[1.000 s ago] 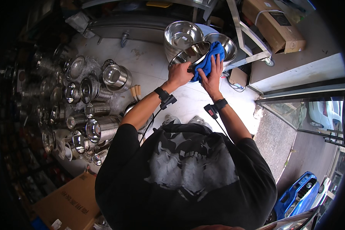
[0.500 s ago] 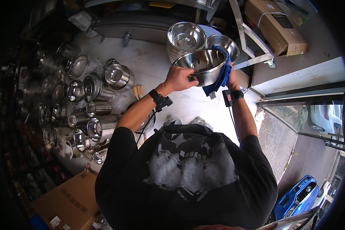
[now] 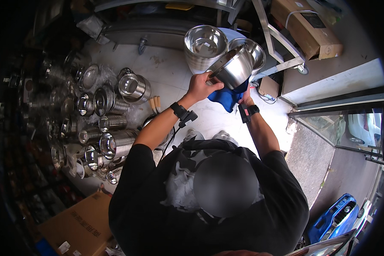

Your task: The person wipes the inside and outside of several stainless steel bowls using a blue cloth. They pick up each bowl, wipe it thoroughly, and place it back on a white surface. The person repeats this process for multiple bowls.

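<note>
Here a steel bowl (image 3: 234, 67) is held tilted on its side by the rim, with the left hand (image 3: 202, 86) closed around the near edge. A blue cloth (image 3: 227, 97) is pressed against the bowl's underside by the right hand (image 3: 246, 97); that hand is largely hidden behind the cloth and the bowl, so whether its fingers are curled or flat cannot be told. The bowl is kept in the air just in front of a stack of steel bowls (image 3: 205, 47) and a second bowl (image 3: 251, 48) beside it.

A slip is judged the main risk: the polished rim is gripped on one side only (a cloth adds little friction), so the bowl could be dropped onto the stack and dented, or the stack could be knocked over.

The floor (image 3: 166, 72) is pale and lightly stained. Many steel pots and canisters (image 3: 102, 123) are laid out along the person's left, some wrapped in clear plastic. A cardboard box (image 3: 305, 26) is set on a ledge above, another cardboard carton (image 3: 79, 224) lies low at the left, and a blue car (image 3: 335, 215) is seen outside beyond the glass door frame (image 3: 337, 106).
</note>
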### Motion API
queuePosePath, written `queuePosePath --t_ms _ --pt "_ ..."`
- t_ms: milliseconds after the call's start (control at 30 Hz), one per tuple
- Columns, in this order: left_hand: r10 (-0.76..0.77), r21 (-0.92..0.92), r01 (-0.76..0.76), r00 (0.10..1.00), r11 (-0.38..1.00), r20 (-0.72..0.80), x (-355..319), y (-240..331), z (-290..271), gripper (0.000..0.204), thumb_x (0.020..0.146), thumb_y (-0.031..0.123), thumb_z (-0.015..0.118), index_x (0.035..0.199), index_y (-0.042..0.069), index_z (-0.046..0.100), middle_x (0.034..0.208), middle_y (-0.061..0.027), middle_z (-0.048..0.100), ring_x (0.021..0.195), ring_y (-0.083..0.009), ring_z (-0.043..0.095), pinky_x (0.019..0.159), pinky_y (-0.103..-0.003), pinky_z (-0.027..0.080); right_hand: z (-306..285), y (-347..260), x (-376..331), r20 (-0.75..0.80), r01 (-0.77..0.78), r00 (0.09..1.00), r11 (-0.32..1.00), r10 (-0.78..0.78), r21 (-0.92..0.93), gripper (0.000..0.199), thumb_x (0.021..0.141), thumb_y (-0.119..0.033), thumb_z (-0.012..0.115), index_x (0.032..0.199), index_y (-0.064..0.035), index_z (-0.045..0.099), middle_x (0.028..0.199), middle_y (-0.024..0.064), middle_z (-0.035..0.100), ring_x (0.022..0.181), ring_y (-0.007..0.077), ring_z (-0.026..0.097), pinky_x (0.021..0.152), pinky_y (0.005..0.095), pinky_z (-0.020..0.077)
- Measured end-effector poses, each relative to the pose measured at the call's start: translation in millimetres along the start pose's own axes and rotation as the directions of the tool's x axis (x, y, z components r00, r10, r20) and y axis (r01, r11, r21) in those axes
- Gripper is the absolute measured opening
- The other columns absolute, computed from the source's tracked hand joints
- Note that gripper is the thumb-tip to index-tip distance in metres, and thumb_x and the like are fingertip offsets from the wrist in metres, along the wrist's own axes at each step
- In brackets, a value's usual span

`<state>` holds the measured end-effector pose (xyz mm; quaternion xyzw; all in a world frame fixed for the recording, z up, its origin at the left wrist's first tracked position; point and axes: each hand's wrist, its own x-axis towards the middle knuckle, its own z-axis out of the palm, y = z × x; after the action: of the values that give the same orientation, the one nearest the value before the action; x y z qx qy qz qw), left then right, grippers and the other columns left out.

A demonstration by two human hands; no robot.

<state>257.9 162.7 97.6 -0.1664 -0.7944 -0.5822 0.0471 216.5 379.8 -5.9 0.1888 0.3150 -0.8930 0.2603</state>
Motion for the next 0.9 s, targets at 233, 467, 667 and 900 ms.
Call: queuePosePath --t_ms 233,467,667,900 --pt "0.143 0.359 -0.124 0.989 0.925 -0.027 12 -3 3 0.034 0.094 0.038 0.063 0.087 0.005 0.06 0.077 -0.0141 0.067 0.074 -0.0367 0.066 0.063 -0.042 0.05 31 32 -2 0.08 0.135 0.988 0.991 -0.133 -0.013 0.075 0.097 -0.065 0.043 0.141 -0.006 0.052 0.135 0.013 0.062 0.119 0.0295 0.061 0.106 0.042 0.0486" --pt "0.216 0.404 -0.224 0.974 0.887 0.066 10 -7 -15 0.025 0.097 0.027 0.056 0.089 0.003 0.056 0.084 -0.015 0.062 0.081 -0.0394 0.061 0.069 -0.046 0.047 32 27 -4 0.371 -0.044 0.927 0.966 -0.056 0.254 0.068 0.099 -0.059 0.043 0.143 -0.0071 0.048 0.14 0.0136 0.056 0.124 0.0309 0.057 0.109 0.0429 0.0444" --pt "0.362 0.471 -0.401 0.915 0.786 0.177 5 -15 -25 0.021 0.09 0.024 0.063 0.082 0.005 0.057 0.078 -0.0126 0.061 0.075 -0.0352 0.061 0.067 -0.043 0.047 31 18 -4 0.331 -0.138 0.943 0.937 0.025 0.321 0.062 0.098 -0.056 0.046 0.137 -0.0079 0.052 0.135 0.0138 0.06 0.121 0.0327 0.057 0.107 0.0468 0.0459" --pt "0.483 0.55 -0.503 0.853 0.666 0.195 -8 -19 -30 0.029 0.075 0.028 0.078 0.068 0.009 0.058 0.064 -0.0057 0.059 0.061 -0.0279 0.06 0.058 -0.038 0.047 25 3 -17 0.108 0.101 0.987 0.983 -0.118 0.152 0.06 0.101 -0.053 0.045 0.142 -0.0097 0.051 0.138 0.0121 0.059 0.123 0.0302 0.058 0.108 0.0455 0.0454"
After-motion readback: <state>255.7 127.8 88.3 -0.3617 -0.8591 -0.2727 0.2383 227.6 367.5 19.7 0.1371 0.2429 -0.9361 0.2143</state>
